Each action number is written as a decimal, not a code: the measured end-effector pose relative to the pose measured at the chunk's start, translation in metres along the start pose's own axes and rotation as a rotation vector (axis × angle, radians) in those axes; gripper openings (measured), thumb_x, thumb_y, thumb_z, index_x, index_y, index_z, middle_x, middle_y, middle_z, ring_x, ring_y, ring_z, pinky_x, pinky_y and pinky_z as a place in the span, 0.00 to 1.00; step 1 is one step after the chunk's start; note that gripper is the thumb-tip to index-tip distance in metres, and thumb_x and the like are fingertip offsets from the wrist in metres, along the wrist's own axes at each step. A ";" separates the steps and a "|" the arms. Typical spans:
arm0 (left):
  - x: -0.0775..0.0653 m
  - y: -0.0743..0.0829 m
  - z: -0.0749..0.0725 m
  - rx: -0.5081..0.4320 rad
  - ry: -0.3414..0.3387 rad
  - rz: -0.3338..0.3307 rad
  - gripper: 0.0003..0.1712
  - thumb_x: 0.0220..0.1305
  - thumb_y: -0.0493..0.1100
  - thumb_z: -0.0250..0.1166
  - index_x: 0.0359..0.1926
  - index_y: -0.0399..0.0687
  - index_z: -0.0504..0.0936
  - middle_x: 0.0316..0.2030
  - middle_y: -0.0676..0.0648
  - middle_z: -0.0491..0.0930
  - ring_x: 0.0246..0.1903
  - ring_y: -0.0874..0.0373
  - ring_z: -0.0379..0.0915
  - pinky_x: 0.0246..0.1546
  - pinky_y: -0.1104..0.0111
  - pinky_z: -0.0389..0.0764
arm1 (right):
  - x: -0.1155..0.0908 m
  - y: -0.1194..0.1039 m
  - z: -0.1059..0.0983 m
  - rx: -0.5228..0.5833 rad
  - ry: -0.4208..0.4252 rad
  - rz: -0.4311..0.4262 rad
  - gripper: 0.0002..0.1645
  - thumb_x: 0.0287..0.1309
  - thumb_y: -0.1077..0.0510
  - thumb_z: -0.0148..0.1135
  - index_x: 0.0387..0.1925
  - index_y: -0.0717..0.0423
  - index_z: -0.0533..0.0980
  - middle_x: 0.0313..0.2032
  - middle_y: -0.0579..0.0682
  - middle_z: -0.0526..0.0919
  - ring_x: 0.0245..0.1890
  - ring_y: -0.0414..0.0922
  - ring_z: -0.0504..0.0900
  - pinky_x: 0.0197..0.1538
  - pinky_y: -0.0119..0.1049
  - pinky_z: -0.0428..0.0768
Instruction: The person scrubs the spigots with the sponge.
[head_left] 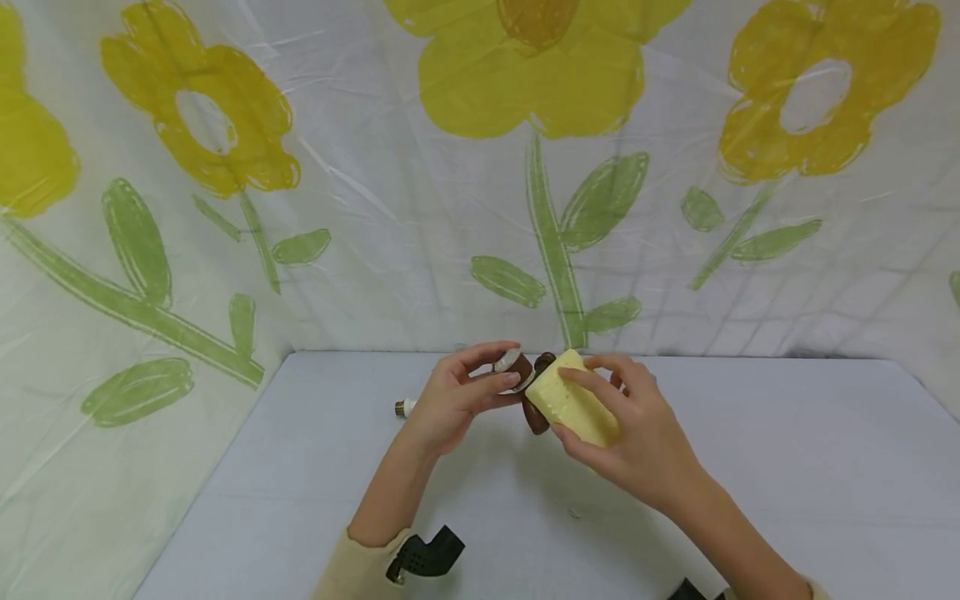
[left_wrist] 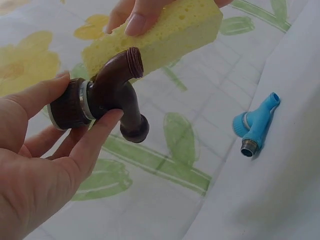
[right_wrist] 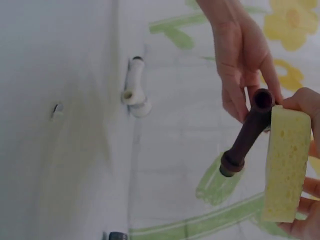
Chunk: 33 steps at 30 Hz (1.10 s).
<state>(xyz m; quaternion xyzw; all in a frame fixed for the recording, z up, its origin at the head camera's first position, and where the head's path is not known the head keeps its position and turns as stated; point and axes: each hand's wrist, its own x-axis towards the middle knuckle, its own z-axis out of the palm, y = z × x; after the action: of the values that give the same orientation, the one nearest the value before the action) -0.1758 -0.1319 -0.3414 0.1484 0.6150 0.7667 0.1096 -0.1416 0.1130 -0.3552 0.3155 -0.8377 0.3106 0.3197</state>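
Note:
A dark brown tap [left_wrist: 112,92] is up off the table, between the two hands. My left hand [head_left: 442,404] grips it by its round ribbed knob [left_wrist: 67,105], thumb and fingers on either side. My right hand [head_left: 637,429] holds a yellow sponge [head_left: 573,400] between thumb and fingers. In the left wrist view the sponge touches or lies just behind the tap's body; I cannot tell which. One threaded end of the tap points towards that camera. In the right wrist view the tap's open pipe end [right_wrist: 262,100] shows beside the sponge's edge.
A blue tap [left_wrist: 257,122] with a metal threaded end lies on the white table [head_left: 262,500]. A white tap [right_wrist: 135,87] lies there too. A small pale scrap [head_left: 574,513] sits nearer the front. Behind the table hangs a flower-printed cloth [head_left: 375,275].

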 end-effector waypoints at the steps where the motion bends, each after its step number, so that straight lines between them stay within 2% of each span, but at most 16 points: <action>1: 0.000 0.000 0.000 0.005 0.005 0.001 0.26 0.71 0.25 0.62 0.69 0.25 0.72 0.54 0.45 0.73 0.44 0.59 0.85 0.55 0.52 0.88 | 0.000 -0.001 -0.001 -0.004 -0.003 0.000 0.35 0.40 0.58 0.83 0.56 0.48 0.84 0.53 0.57 0.80 0.42 0.49 0.74 0.34 0.42 0.81; 8: 0.000 0.000 0.004 0.029 0.048 0.012 0.26 0.67 0.23 0.65 0.66 0.25 0.75 0.53 0.44 0.77 0.43 0.61 0.87 0.53 0.58 0.89 | 0.001 -0.006 -0.004 -0.039 -0.014 -0.011 0.35 0.38 0.56 0.85 0.54 0.46 0.86 0.51 0.56 0.80 0.40 0.46 0.72 0.31 0.38 0.80; 13: 0.000 -0.001 0.008 0.039 0.088 0.004 0.23 0.64 0.25 0.69 0.60 0.28 0.79 0.48 0.46 0.78 0.41 0.59 0.88 0.53 0.59 0.89 | 0.002 -0.006 -0.004 -0.087 0.021 -0.001 0.34 0.37 0.57 0.84 0.52 0.50 0.86 0.50 0.59 0.80 0.39 0.49 0.73 0.30 0.40 0.81; 17: 0.001 -0.003 0.009 0.056 0.102 0.006 0.22 0.64 0.25 0.70 0.59 0.27 0.79 0.47 0.45 0.78 0.40 0.59 0.87 0.52 0.59 0.89 | 0.000 -0.008 -0.003 -0.072 0.016 0.030 0.34 0.37 0.57 0.85 0.52 0.50 0.86 0.50 0.58 0.80 0.40 0.50 0.74 0.30 0.40 0.81; 22: 0.000 -0.004 0.009 0.078 0.132 0.008 0.22 0.64 0.25 0.71 0.59 0.27 0.80 0.46 0.45 0.79 0.40 0.60 0.87 0.51 0.60 0.89 | -0.001 -0.013 0.000 -0.051 -0.008 0.017 0.34 0.38 0.57 0.86 0.53 0.49 0.86 0.50 0.58 0.79 0.38 0.48 0.73 0.28 0.35 0.80; 28: 0.000 -0.004 0.011 0.103 0.174 0.015 0.22 0.61 0.25 0.73 0.57 0.28 0.81 0.44 0.46 0.78 0.39 0.61 0.87 0.49 0.62 0.90 | 0.000 -0.014 0.001 -0.086 0.021 0.040 0.34 0.36 0.56 0.86 0.51 0.50 0.86 0.49 0.58 0.80 0.40 0.52 0.76 0.27 0.38 0.82; 33: 0.000 -0.004 0.013 0.114 0.197 0.033 0.21 0.61 0.25 0.73 0.55 0.26 0.81 0.42 0.46 0.78 0.37 0.62 0.87 0.47 0.62 0.90 | -0.002 -0.016 0.003 -0.104 0.029 -0.004 0.34 0.36 0.56 0.85 0.52 0.53 0.85 0.49 0.61 0.79 0.39 0.54 0.76 0.25 0.39 0.82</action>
<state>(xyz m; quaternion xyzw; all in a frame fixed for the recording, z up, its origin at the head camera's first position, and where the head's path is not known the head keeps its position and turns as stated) -0.1710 -0.1195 -0.3429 0.0884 0.6628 0.7431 0.0274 -0.1298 0.1014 -0.3536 0.2954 -0.8475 0.2705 0.3484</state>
